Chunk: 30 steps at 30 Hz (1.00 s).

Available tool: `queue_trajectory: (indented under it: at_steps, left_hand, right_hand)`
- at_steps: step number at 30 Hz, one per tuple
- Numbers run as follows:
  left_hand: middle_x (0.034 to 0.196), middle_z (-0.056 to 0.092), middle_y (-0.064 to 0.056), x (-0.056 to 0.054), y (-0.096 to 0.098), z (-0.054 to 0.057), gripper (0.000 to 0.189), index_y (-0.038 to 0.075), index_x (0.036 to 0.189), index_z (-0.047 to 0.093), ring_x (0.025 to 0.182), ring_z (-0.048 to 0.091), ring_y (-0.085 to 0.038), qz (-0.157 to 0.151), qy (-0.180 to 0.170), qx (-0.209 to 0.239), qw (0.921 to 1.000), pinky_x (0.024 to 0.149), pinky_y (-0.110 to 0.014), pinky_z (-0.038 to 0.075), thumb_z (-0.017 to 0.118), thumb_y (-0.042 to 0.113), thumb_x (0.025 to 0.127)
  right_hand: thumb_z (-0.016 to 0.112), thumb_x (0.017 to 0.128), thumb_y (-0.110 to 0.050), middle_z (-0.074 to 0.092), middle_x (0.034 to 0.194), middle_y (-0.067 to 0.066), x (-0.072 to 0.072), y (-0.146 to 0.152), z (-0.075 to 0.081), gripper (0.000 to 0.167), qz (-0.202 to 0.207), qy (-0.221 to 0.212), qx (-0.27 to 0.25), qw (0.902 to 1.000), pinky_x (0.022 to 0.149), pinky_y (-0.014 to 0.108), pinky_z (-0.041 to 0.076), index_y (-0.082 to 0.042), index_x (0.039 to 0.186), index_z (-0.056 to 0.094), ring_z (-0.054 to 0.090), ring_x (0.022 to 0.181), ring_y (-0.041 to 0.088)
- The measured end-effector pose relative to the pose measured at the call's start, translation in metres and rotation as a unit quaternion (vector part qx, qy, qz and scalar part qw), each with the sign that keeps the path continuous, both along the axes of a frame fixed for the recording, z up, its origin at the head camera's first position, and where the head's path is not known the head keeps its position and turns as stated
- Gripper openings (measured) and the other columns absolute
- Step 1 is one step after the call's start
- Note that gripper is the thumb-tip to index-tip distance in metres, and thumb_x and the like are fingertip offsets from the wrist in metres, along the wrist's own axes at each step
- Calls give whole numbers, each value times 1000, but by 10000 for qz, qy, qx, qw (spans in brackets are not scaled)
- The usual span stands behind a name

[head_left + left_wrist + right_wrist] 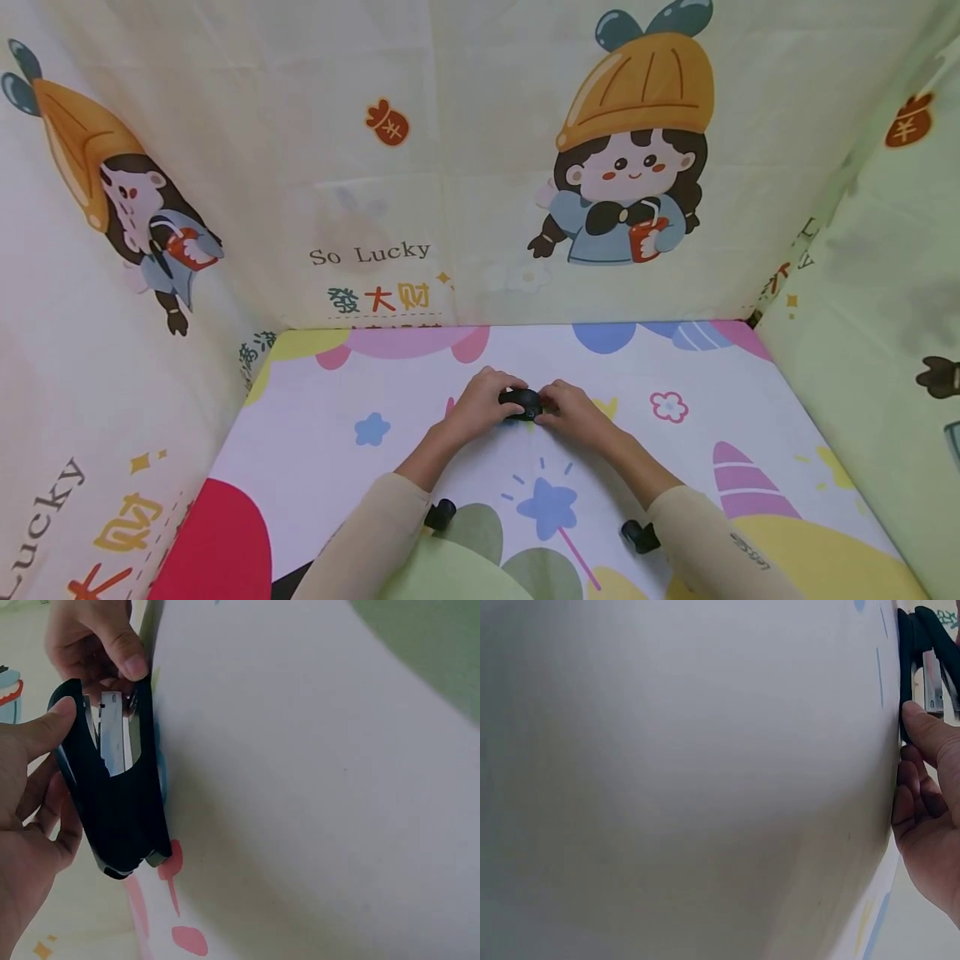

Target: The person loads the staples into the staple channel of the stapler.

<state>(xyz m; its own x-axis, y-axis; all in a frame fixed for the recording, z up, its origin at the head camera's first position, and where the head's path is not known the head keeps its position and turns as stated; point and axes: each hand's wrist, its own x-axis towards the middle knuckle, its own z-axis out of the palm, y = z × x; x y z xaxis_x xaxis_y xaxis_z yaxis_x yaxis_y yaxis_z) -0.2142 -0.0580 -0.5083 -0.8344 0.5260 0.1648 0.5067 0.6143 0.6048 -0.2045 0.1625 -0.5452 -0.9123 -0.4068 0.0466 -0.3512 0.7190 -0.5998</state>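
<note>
A black stapler (525,403) is held between the two hands over the middle of the table. Its upper arm stands apart from its base, and a silver metal magazine shows in the gap in the left wrist view. My left hand (480,408) grips the stapler's upper arm, thumb on top and fingers along the side. At the other end, my right hand (579,417) pinches the tip of the base between thumb and fingers. From the right wrist view, the base (906,682) runs close along the table surface, while the upper part is cut by the frame edge.
The table (315,467) has a white cloth printed with coloured shapes. Patterned fabric walls (480,167) rise at its back and both sides. A small black device (440,514) sits at the left wrist, another black device (640,536) at the right.
</note>
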Motion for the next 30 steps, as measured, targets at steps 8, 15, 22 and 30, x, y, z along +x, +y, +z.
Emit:
queue_trajectory:
  at_steps: [8,15,22,30]
  left_hand:
    - [114,77,-4,0,-3,-7,28,10,117,77,101,62,-21,80,-129,85,9998,89,-35,52,81,15,89]
    - [115,75,-7,4,-13,-9,22,8,115,77,112,67,-23,276,-446,434,9977,101,-42,56,78,10,92]
    - [113,75,-9,5,-9,-11,20,6,112,77,111,68,-25,243,-278,167,9992,101,-43,55,77,8,92]
    - [107,75,-9,7,-2,-9,17,5,108,78,105,67,-27,262,-112,-173,9994,98,-44,55,78,6,91]
  right_hand:
    - [82,88,-14,65,100,4,0,-1,0,26,87,40,-13,10000,83,34,58,-3,110,73,63,90,15]
    - [83,88,-15,64,98,4,-1,-1,3,27,11,-102,72,9999,82,34,55,-3,111,74,57,87,14]
    - [82,88,-14,65,100,4,-1,-1,1,27,-51,-149,53,9999,85,35,57,-3,112,74,60,89,14]
    - [83,88,-14,65,101,4,0,-1,0,28,-121,-131,30,9998,86,35,58,-4,112,74,62,90,15]
